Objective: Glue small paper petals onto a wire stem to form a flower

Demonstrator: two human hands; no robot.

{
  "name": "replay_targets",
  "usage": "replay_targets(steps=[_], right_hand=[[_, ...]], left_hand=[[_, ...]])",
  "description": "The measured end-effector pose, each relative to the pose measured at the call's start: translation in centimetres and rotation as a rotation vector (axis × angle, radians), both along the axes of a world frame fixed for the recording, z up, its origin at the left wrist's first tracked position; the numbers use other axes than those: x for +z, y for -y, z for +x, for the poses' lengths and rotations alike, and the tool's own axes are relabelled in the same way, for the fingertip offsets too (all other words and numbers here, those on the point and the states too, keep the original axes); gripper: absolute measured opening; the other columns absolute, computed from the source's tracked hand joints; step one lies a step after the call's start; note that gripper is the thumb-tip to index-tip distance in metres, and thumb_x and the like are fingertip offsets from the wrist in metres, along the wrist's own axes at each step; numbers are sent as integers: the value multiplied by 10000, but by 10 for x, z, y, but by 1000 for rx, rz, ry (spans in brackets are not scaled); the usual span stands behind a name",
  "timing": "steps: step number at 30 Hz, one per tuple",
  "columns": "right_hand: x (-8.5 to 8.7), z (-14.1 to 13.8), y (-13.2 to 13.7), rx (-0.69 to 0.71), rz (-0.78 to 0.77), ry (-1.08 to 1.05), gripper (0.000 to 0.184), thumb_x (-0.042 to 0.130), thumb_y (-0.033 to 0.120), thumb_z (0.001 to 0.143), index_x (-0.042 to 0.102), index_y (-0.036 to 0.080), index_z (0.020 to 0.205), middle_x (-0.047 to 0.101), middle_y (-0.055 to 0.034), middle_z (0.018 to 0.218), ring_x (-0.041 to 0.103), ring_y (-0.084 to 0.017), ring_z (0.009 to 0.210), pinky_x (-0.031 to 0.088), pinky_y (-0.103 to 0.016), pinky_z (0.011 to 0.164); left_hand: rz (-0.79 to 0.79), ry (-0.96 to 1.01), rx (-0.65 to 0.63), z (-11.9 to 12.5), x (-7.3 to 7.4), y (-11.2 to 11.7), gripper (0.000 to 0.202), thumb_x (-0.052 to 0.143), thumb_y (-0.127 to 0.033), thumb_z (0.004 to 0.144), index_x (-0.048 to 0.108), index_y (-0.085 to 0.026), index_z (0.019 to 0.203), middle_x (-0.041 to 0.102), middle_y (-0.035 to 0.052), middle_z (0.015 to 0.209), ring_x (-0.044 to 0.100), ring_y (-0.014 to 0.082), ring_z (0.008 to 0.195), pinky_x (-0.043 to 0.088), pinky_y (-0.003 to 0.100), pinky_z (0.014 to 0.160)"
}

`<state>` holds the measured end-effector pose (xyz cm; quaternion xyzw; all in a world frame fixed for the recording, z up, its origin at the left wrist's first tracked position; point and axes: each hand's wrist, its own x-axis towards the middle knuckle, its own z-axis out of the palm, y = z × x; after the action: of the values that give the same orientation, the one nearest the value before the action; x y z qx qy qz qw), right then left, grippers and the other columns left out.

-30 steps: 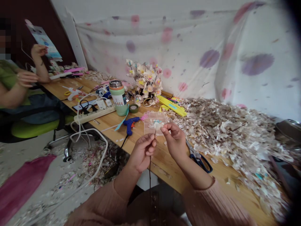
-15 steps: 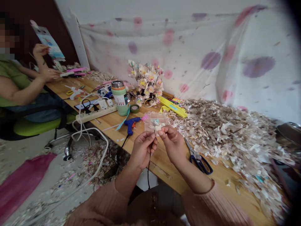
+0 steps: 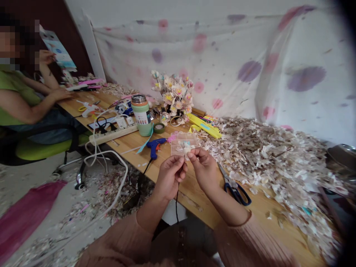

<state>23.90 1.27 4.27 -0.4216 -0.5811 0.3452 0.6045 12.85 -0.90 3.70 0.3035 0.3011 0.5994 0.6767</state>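
Between finger and thumb my left hand (image 3: 170, 176) grips a thin dark stem (image 3: 177, 205), whose lower end hangs below the palm. A small white artificial flower (image 3: 187, 149) tops the stem. My right hand (image 3: 204, 167) pinches the flower's petals from the right, its fingers closed. Just behind them lies a clear compartment box (image 3: 175, 139) with small pieces in it. To the left a blue glue gun (image 3: 155, 147) rests on the wooden table (image 3: 200, 218). Scissors with dark blue handles (image 3: 235, 187) lie by my right forearm.
A large heap of whitish petals (image 3: 267, 155) covers the table's right side. Behind the box stand a bunch of artificial flowers (image 3: 178, 92) and a green flask (image 3: 142, 116). A power strip (image 3: 114, 134) trails white cables at the left edge. A co-worker (image 3: 19, 96) sits far left.
My right fingers have shifted slightly on the petals, and the flower has turned a little upright. The stem's hanging end swung slightly right. The co-worker's hands moved left.
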Motion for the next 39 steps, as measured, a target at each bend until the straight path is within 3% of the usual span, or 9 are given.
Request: replay_targets(steps=[14,27,30,39], right_hand=[[4,3,0,7,18,99,165,576,312,819,568,190,708,555,6,686,511,-138,665,389,-276,655],[9,5,4,-15,111,182,140,534,329,856,577,197,836,583,-24,817,547,-169,792,418,-310,740],[9,7,4,-51,149,239,150,577,324,828,580,196,907,585,-36,875,550,-187,843,417,-330,768],[9,10,-1,-155,199,352,136,616,275,783,561,202,883,581,-43,859,542,-203,826,422,-352,748]], left_hand=[[-11,-4,-6,-1,0,-2,287,729,-312,707,516,-123,740,520,-15,594,342,3,375,172,106,338],[-26,-11,-1,1,2,1,311,748,-317,677,505,-129,729,515,-20,592,345,6,380,172,109,342],[-24,-14,-3,2,2,1,316,749,-324,673,505,-130,723,511,-22,590,343,6,378,173,113,340],[-9,-78,8,4,-2,1,308,740,-332,680,510,-128,709,518,-15,577,341,10,372,151,126,349]])
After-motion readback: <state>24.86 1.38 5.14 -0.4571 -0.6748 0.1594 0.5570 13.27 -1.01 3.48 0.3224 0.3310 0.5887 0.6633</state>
